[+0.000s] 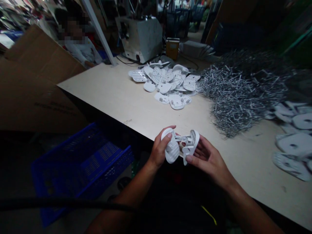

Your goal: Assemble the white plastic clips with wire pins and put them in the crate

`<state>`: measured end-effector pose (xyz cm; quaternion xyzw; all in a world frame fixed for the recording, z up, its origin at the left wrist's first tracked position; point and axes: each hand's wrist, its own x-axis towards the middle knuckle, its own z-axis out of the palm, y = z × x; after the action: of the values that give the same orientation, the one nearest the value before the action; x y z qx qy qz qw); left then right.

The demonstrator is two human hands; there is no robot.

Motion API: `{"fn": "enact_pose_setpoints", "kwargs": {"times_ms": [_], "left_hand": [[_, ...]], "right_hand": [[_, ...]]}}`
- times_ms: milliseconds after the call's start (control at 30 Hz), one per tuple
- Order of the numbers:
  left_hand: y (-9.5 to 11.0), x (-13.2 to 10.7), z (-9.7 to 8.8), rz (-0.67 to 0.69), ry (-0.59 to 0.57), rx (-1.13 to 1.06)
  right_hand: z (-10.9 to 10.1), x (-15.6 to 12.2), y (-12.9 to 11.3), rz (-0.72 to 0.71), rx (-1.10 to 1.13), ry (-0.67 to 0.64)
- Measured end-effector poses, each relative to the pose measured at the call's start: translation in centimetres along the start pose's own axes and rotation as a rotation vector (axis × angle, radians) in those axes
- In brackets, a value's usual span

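Note:
My left hand grips a white oval plastic shell at the near edge of the table. My right hand holds a second white plastic shell, its ribbed inside turned toward the first. The two shells face each other and are joined or touching at a small white piece between them. Both hands have fingers curled round their parts, just above the table's front edge.
A heap of similar white plastic shells lies mid-table, more at the right. A big pile of metal pins spreads between them. A blue crate stands below left, beside cardboard boxes. Another person sits far left near a grey machine.

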<state>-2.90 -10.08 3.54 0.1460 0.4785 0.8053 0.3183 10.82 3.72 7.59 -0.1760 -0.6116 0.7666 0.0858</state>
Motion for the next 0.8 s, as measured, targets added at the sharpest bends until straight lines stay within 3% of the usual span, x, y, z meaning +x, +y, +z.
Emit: {"fn": "enact_pose_setpoints", "kwargs": {"times_ms": [300,533,800], "left_hand": [[-0.3,-1.0,1.7,0.035,-0.012,0.029],[0.0,-1.1,4.0,-0.071,0.002,-0.270],[0.1,-1.8,4.6,0.005,-0.034,-0.136]], "right_hand": [[0.0,-0.9,1.5,-0.139,-0.172,0.011],[0.3,-2.1,2.6,-0.224,-0.317,0.025],[0.0,-2.6,2.4,-0.295,-0.422,0.042]]}}
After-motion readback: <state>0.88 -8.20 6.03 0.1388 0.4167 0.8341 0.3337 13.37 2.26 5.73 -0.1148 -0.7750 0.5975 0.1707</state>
